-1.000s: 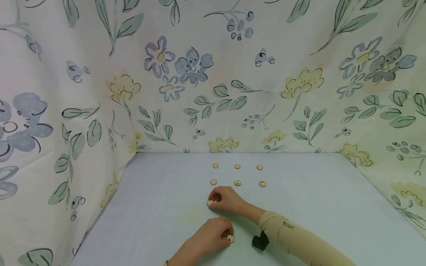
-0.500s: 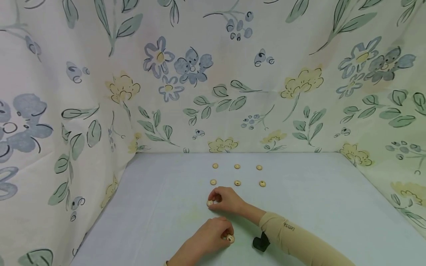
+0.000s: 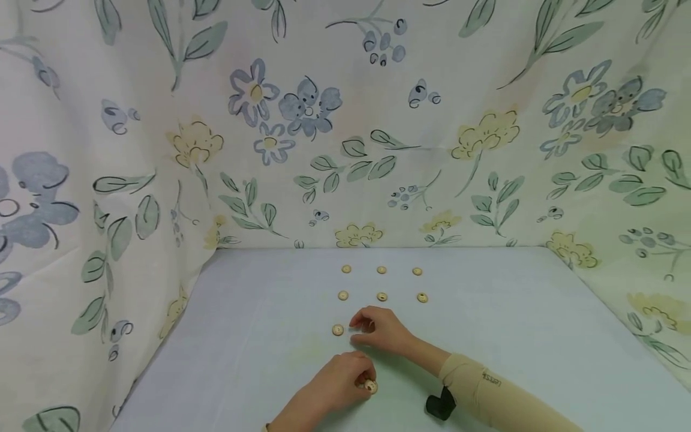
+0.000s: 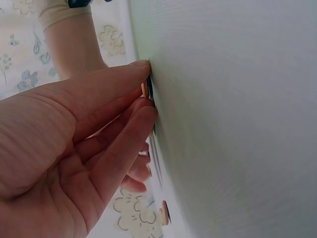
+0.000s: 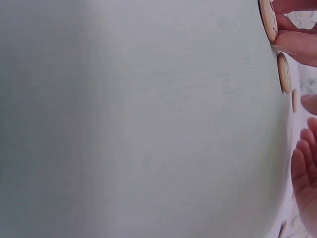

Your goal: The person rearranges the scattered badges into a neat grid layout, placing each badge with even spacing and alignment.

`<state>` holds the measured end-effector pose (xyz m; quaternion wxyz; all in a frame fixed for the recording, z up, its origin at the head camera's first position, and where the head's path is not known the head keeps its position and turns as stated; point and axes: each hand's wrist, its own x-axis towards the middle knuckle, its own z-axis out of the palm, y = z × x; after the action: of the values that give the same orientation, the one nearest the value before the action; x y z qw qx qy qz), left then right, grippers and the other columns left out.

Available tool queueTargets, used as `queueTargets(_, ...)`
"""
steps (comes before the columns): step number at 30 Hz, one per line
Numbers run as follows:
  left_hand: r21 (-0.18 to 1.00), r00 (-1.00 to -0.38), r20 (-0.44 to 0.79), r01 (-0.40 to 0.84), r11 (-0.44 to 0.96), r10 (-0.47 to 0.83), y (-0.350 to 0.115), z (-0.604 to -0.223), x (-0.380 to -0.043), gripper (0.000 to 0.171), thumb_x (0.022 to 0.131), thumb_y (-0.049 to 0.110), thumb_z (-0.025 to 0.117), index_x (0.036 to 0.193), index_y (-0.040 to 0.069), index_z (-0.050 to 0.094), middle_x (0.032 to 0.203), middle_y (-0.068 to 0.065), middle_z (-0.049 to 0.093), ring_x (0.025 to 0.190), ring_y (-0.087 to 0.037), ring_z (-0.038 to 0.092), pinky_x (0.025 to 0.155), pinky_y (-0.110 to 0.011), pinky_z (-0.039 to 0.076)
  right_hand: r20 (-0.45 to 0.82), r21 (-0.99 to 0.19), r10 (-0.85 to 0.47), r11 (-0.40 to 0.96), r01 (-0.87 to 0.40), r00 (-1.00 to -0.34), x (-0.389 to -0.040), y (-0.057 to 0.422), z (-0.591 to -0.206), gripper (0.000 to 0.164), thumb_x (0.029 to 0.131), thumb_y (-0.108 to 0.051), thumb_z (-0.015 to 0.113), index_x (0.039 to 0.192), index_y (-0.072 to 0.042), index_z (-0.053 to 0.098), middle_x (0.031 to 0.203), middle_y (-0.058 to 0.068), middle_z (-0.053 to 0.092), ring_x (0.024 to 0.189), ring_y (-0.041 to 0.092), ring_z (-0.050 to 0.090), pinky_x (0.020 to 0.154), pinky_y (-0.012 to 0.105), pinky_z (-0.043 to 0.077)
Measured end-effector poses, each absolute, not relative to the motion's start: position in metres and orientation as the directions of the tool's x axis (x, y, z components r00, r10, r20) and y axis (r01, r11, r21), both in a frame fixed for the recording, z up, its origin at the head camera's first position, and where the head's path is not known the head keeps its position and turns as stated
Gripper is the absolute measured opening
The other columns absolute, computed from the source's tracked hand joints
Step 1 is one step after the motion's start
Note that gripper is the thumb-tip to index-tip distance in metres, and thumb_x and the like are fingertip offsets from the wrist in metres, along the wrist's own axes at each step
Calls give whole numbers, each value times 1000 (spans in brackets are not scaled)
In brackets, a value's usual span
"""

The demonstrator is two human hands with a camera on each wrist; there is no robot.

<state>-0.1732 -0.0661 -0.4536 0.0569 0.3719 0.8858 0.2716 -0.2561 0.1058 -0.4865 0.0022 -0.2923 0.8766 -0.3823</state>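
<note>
My left hand (image 3: 337, 381) pinches a round wooden button (image 3: 370, 387) between thumb and fingers, low at the tabletop. In the left wrist view, that button (image 4: 145, 89) shows as a thin edge between thumb and fingertips. Just right of another wooden button (image 3: 337, 330), which lies flat, my right hand (image 3: 380, 330) hovers with thumb and fingers parted and holds nothing. The right wrist view shows the left hand's fingers (image 5: 297, 45) at their button (image 5: 268, 20), with part of my right hand (image 5: 306, 183) at the right edge.
Two rows of wooden buttons lie farther back, one of them at the front middle (image 3: 382, 296) and another at the back left (image 3: 346, 269). A black device (image 3: 441, 404) is at the right sleeve (image 3: 486, 384). Floral cloth (image 3: 324, 198) surrounds the white tabletop (image 3: 540, 336).
My right hand has let go of its button and drawn slightly right, leaving the button flat on the table. The left hand keeps its pinch in the same place.
</note>
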Motion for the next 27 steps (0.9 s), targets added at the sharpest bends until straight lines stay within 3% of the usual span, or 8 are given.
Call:
queueTargets(16, 491, -738, 110, 623, 609, 666, -62, -453, -170, 13, 79, 10, 76, 80, 17, 65, 75, 12, 49, 64, 2, 42, 60, -16, 38, 230, -715, -511, 489, -500, -828, -232, 145, -487, 18, 83, -21, 78, 97, -14, 68, 90, -5, 65, 76, 8, 56, 68, 23, 49)
queueTargets(27, 536, -755, 46, 571, 622, 654, -64, -453, -171, 14, 78, 10, 77, 84, 16, 66, 75, 14, 48, 67, 3, 44, 63, -16, 41, 221, -743, -476, 483, -464, -851, -216, 162, -488, 19, 83, -22, 78, 97, -14, 68, 90, -5, 66, 76, 11, 58, 69, 24, 51)
